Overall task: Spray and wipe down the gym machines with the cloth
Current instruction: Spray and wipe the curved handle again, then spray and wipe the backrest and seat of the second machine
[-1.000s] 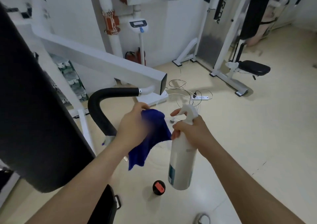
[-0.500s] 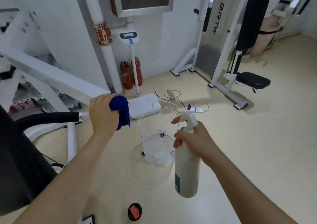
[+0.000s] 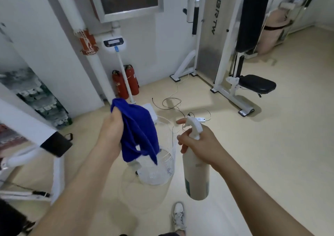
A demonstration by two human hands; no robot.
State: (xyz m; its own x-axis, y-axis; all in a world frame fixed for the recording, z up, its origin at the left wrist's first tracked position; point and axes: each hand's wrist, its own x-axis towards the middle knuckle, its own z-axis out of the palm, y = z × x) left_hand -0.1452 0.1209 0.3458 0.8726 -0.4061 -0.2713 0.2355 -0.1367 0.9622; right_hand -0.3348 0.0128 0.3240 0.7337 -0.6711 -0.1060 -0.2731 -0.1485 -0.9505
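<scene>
Gym machine (image 3: 253,85) with a black seat and tall back pad stands far right, well apart from both hands. A second machine (image 3: 27,127), a white beam with a black end cap, lies at the near left, and its long axis slants from the left edge down toward the middle. Bare floor (image 3: 271,145) stretches between the person and the far-right machine. Straight ahead the way is cluttered. A clear plastic tub (image 3: 162,170) sits on the floor below and between the hands, with loose cables (image 3: 171,104) and a power strip (image 3: 200,119) just beyond it. Two red fire extinguishers (image 3: 125,84) stand at the far wall.

The spray bottle (image 3: 196,172) hangs upright from the right hand (image 3: 200,141). Its fingers curl round the neck and the forefinger reaches out by the trigger. The nozzle faces far and a little left, at neither machine. The blue cloth (image 3: 139,132) hangs bunched from the left hand (image 3: 112,127), which clenches its top. The cloth's tail dangles over the tub and touches no machine.

The cloth hand is the nearer one to the second machine, whose end cap lies near on its left. The bottle hand is the nearer one to the seat machine. I judge neither machine close enough to spray or wipe from here. A walk to the far right would have free floor, provided the feet skirt the tub and cables.
</scene>
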